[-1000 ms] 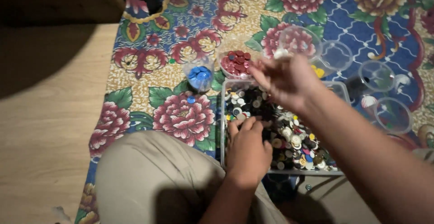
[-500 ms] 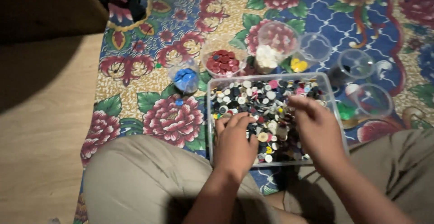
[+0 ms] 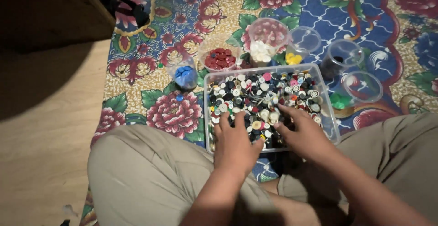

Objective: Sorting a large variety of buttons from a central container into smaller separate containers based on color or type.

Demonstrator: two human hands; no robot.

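A clear rectangular tray (image 3: 332, 124) full of mixed buttons (image 3: 260, 96) sits on a flowered mat between my knees. My left hand (image 3: 235, 141) lies palm down on the near left part of the pile, fingers spread. My right hand (image 3: 301, 132) rests on the near right part, fingertips in the buttons. Whether either hand pinches a button is hidden. Beyond the tray stand clear cups: blue buttons (image 3: 185, 76), red buttons (image 3: 220, 58), white buttons (image 3: 262, 51), yellow buttons (image 3: 293, 58), dark buttons (image 3: 335, 64) and green buttons (image 3: 340, 100).
The flowered mat (image 3: 173, 112) covers a wooden floor (image 3: 41, 139) that shows at the left. A dark piece of furniture (image 3: 50, 7) stands at the far left. My bent legs in tan trousers (image 3: 146, 176) frame the tray.
My right hand came back from the cups beyond the tray and now lies on the button pile. The left hand stayed on the pile. The view shifted.
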